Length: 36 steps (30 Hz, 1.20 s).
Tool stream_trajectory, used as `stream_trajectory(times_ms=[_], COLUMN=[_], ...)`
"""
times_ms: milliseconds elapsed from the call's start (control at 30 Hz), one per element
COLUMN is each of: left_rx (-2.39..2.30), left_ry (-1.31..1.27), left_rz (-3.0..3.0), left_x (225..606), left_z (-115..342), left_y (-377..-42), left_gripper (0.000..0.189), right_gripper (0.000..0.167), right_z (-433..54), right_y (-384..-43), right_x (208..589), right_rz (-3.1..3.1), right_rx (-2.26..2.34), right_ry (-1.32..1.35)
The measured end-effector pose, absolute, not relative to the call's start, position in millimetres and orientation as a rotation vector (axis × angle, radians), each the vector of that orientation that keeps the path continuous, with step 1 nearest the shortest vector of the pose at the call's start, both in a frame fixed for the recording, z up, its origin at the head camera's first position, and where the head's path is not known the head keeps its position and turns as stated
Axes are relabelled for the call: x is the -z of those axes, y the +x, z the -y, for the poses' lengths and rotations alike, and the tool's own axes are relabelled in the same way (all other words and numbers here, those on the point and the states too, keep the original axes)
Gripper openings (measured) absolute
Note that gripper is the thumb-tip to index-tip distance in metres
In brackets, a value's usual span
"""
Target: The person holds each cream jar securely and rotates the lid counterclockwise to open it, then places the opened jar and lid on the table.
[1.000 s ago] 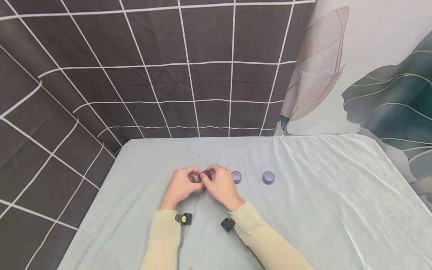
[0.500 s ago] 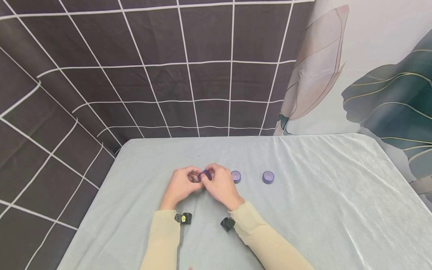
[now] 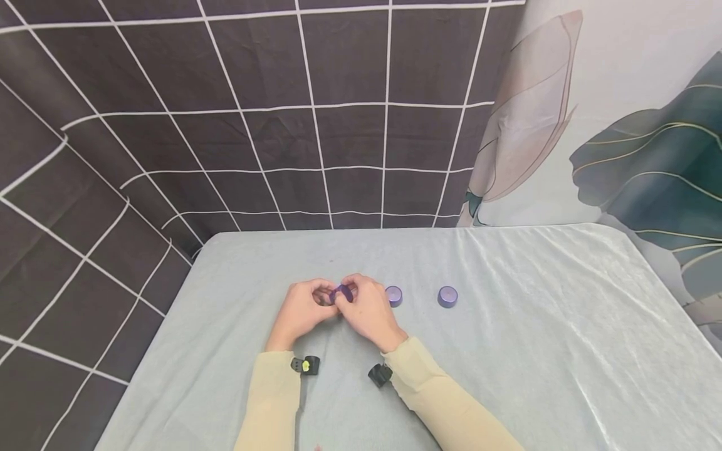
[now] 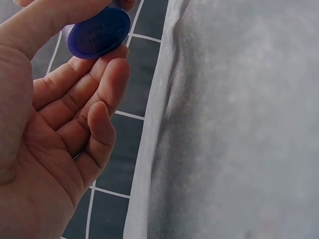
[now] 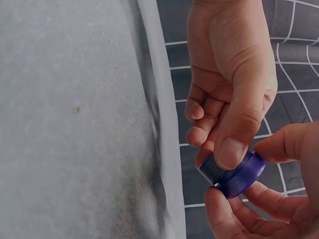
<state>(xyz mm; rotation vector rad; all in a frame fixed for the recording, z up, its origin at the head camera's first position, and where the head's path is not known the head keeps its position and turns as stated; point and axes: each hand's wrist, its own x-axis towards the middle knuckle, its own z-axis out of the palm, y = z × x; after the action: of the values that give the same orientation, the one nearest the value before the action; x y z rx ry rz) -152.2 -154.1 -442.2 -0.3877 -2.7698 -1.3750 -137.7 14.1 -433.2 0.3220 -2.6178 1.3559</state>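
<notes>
Both hands meet over the left-middle part of the table around a small round purple container [image 5: 244, 177]. My left hand [image 3: 301, 310] holds the narrower, darker part of it between thumb and fingers, its other fingers loosely bent. From the other side, my right hand [image 3: 372, 313] pinches the wider purple rim with thumb and fingertips, best seen in the right wrist view. A flat purple end with printed dark characters faces the left wrist camera. In the head view the fingers cover much of the container.
To the right of my hands, two more round purple pieces with lighter tops stand on the cloth: the nearer one [image 3: 395, 296] beside my right hand, the farther one [image 3: 448, 297] beyond. A pale grey-blue cloth [image 3: 507, 351] covers the table. Behind it hangs a dark grid-patterned curtain [image 3: 350, 138].
The container appears to have turned slightly between my fingers. Both hands stay almost in place, and the two pieces on the cloth have not moved.
</notes>
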Motion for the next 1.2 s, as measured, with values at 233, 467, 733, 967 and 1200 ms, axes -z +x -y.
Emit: stream_trajectory(times_ms=[233,467,733,967,1200], left_rx=[1.376,1.383,1.384,1.402,1.396], left_ry=[-0.388,-0.387,-0.402,-0.419,-0.414], left_rz=[2.775,2.778,2.773,2.764,2.774], left_x=[440.4,440.9,441.1,441.8,442.9], left_z=[154.4,154.7,155.4,156.2,158.2], left_y=[-151.0,-150.9,-150.9,-151.2,-152.4], left_gripper=[0.029,0.028,0.028,0.028,0.03], right_gripper=[0.027,0.029,0.028,0.029,0.029], right_z=[-13.9,-13.6,-13.9,-13.9,-14.4], right_y=[-137.3,-137.2,-137.4,-137.6,-137.7], right_x=[434.3,435.6,435.6,436.0,435.1], right_rz=[2.625,2.617,2.609,2.602,2.594], right_rx=[-1.334,-1.326,-1.335,-1.341,-1.331], right_ry=[0.33,0.345,0.365,0.375,0.366])
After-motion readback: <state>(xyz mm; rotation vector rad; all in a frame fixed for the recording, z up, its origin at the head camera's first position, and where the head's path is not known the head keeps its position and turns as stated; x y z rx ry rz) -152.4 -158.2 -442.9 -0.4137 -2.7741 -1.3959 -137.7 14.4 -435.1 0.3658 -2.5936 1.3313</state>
